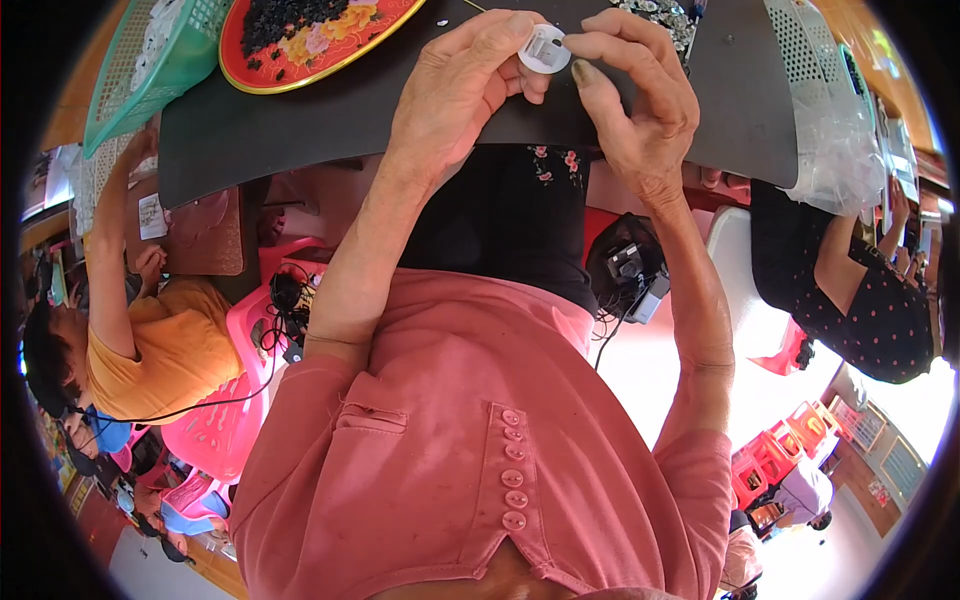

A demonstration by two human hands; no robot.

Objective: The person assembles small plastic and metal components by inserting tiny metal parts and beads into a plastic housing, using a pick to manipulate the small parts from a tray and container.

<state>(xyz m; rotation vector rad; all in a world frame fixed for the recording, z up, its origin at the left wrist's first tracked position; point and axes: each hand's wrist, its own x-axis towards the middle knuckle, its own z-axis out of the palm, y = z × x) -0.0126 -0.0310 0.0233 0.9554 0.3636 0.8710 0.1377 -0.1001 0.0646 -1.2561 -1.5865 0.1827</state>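
Observation:
My left hand [470, 85] pinches a small white round plastic piece [545, 50] between thumb and fingers, above the dark tabletop. Small raised shapes and a dark spot show on the face of the piece. My right hand [640, 100] is just to its right, thumb and fingers apart. One of its fingertips is at the rim of the piece; whether it touches I cannot tell. At the upper left lies a red floral tray [330, 62] with a yellow rim, bearing a heap of small black parts [285, 25]. Beyond my right hand are small shiny metallic parts [668, 18].
A green plastic basket [160, 75] with white pieces stands left of the tray on the dark table [270, 125]. At the right are a white perforated basket [808, 60] and clear plastic bags [835, 150]. People sit close on both sides, one in an orange shirt [165, 350].

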